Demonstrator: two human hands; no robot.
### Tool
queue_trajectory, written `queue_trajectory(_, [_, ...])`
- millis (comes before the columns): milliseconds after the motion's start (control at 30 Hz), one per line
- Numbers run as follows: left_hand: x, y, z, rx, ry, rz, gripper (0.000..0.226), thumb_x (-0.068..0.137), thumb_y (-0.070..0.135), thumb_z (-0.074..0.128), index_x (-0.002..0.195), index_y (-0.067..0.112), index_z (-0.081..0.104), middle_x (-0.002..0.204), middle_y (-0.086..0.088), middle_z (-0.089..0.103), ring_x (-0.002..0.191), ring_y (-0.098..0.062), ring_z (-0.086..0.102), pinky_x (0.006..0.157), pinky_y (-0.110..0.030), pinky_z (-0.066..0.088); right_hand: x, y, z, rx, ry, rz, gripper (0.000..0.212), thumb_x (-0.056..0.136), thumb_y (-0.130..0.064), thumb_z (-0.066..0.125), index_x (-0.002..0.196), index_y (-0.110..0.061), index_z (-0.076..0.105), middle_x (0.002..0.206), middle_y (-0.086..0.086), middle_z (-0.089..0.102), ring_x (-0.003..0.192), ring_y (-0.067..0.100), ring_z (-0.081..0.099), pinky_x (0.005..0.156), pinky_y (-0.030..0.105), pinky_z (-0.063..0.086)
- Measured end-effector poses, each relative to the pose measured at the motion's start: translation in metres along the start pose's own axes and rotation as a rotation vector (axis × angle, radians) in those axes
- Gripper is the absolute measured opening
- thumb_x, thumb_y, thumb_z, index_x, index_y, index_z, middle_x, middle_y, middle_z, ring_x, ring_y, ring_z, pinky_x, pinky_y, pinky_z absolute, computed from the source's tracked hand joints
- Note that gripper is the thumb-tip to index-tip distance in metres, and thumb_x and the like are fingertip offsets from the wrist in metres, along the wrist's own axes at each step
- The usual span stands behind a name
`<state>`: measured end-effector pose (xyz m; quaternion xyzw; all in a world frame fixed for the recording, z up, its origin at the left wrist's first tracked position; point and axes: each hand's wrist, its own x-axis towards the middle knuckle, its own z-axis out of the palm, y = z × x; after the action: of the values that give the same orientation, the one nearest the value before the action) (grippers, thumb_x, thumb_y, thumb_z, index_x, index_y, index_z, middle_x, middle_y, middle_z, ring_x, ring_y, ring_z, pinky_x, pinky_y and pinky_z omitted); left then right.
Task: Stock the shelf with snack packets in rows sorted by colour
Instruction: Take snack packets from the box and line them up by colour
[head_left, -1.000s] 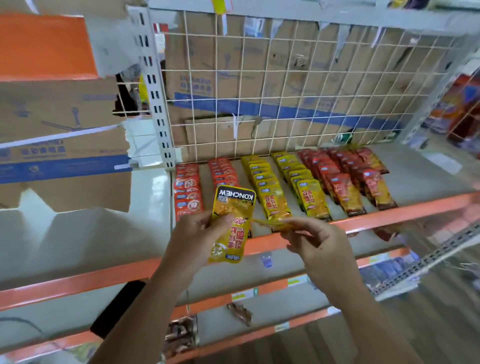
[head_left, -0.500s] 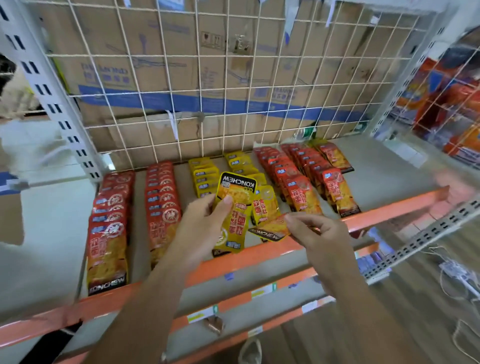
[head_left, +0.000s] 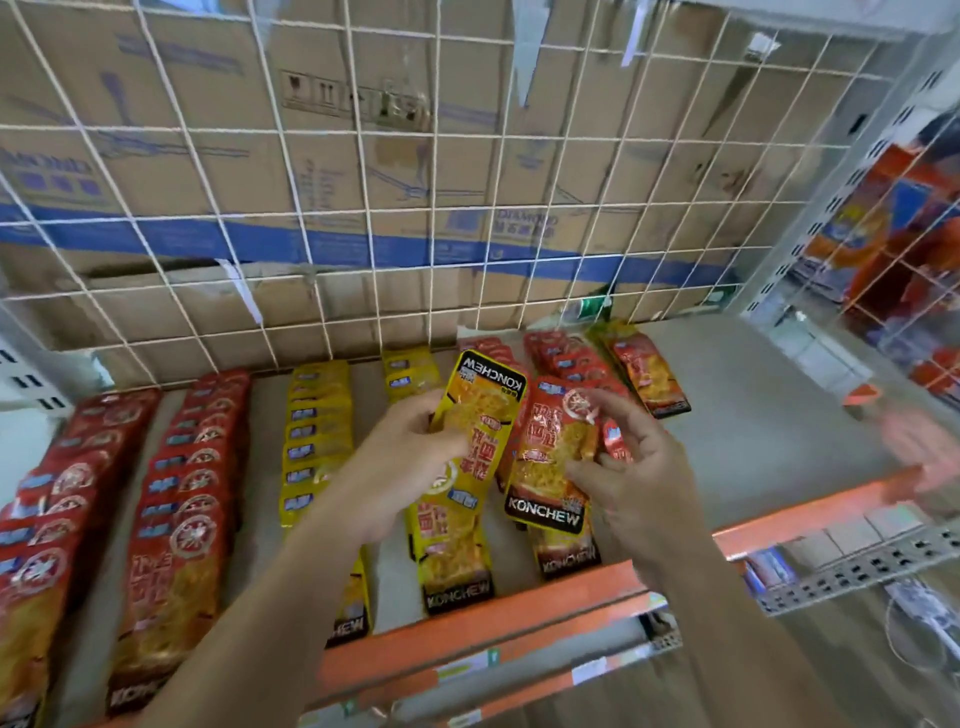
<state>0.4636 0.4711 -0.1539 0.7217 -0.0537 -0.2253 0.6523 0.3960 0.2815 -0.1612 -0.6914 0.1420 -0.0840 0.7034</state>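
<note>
left hand (head_left: 395, 462): fingers pinching yellow packet (head_left: 480, 415) | right hand (head_left: 639, 467): fingers pinching red-orange packet (head_left: 545, 467) | both above shelf (head_left: 753, 415)

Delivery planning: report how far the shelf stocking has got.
Done: red rows, yellow rows and orange rows lie on the shelf. In hand: the left hand holds a yellow packet, the right hand an orange packet. Left: placing both in matching rows.

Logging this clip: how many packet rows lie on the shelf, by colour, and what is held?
Red rows: 2
Yellow rows: 2
Orange-red rows: 3
Held yellow packet: 1, left hand
Held orange-red packet: 1, right hand
Total: 7 rows, 2 held packets
</note>
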Motion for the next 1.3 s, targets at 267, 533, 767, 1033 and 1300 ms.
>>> queue_trajectory(267, [0.027, 0.006, 0.027, 0.036, 0.043, -0.006, 0.029, 0.088, -0.002, 0.058, 0.094, 0.023, 0.071, 0.091, -0.004, 0.075, 0.088, -0.026, 0.071, 0.082, -0.037, 0.052, 0.05, 0.006, -0.034, 0.086, -0.058, 0.113, 0.052, 0.077, 0.021, 0.061, 0.112, -0.017, 0.062, 0.085, 0.009, 0.074, 0.075, 0.019, 0.071, 0.063, 0.032, 0.058])
queue_trajectory(533, [0.058, 0.009, 0.084, -0.047, 0.301, -0.038, 0.033, 0.083, -0.004, 0.066, 0.104, 0.021, 0.068, 0.092, -0.002, 0.075, 0.078, -0.017, 0.072, 0.068, -0.032, 0.054, 0.099, 0.012, -0.089, 0.042, -0.141, 0.147, 0.043, 0.08, 0.014, 0.064, 0.103, -0.021, 0.065, 0.086, 0.009, 0.074, 0.082, 0.029, 0.071, 0.07, 0.043, 0.057])
queue_trajectory(767, [0.081, 0.016, 0.138, -0.083, 0.457, -0.071, 0.028, 0.083, -0.003, 0.067, 0.098, 0.02, 0.064, 0.084, -0.004, 0.073, 0.068, -0.015, 0.07, 0.062, -0.035, 0.057, 0.133, 0.014, -0.135, -0.057, -0.189, 0.164, 0.041, 0.081, 0.006, 0.065, 0.102, -0.029, 0.064, 0.081, 0.007, 0.074, 0.079, 0.038, 0.07, 0.074, 0.061, 0.055])
queue_trajectory(1033, [0.094, 0.02, 0.171, -0.062, 0.516, -0.1, 0.027, 0.083, 0.002, 0.069, 0.093, 0.026, 0.068, 0.081, 0.002, 0.075, 0.073, -0.016, 0.073, 0.058, -0.022, 0.055, 0.157, 0.02, -0.165, -0.063, -0.157, 0.235, 0.038, 0.084, 0.003, 0.067, 0.104, -0.027, 0.053, 0.077, 0.0, 0.074, 0.07, 0.022, 0.072, 0.068, 0.045, 0.058])
queue_trajectory(1300, [0.088, 0.02, 0.171, -0.108, 0.614, -0.097, 0.027, 0.082, 0.003, 0.07, 0.096, 0.026, 0.068, 0.082, -0.001, 0.074, 0.07, -0.016, 0.072, 0.056, -0.023, 0.054, 0.168, 0.029, -0.168, -0.095, -0.177, 0.243, 0.027, 0.088, 0.001, 0.063, 0.1, -0.023, 0.06, 0.078, 0.0, 0.074, 0.071, 0.021, 0.072, 0.065, 0.04, 0.06])
